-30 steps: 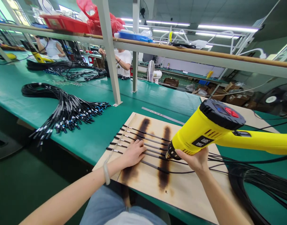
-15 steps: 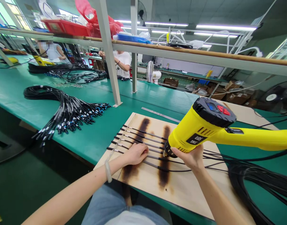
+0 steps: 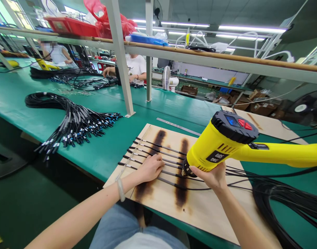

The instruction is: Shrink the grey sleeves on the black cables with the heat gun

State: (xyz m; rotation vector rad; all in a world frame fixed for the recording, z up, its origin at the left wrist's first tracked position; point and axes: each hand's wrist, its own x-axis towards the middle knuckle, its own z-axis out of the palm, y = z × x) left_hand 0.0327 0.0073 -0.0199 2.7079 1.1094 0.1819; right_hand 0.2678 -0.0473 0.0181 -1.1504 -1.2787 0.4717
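My right hand [image 3: 212,175] is wrapped round the barrel of a yellow heat gun [image 3: 212,148]. Its nozzle points down at black cables [image 3: 171,174] laid side by side on a scorched wooden board [image 3: 199,211]. Grey sleeves cover parts of the cables, near the dark burn marks. My left hand [image 3: 151,167] rests over the middle of the row, its fingers curled and closed on a cable; the fingertips are partly hidden. The cables' black ends [image 3: 126,157] lie at the board's left edge, across a thin strip.
A bundle of black cables [image 3: 72,117] lies on the green table [image 3: 145,114] at left, and a cable coil [image 3: 267,197] at right. A metal ruler [image 3: 177,126] lies behind the board. Shelf posts [image 3: 122,69] rise from the table. Two people sit beyond.
The heat gun has shifted very slightly over the cables, and my left hand's fingers have moved a little. A person in the background has lowered their hands toward the table.
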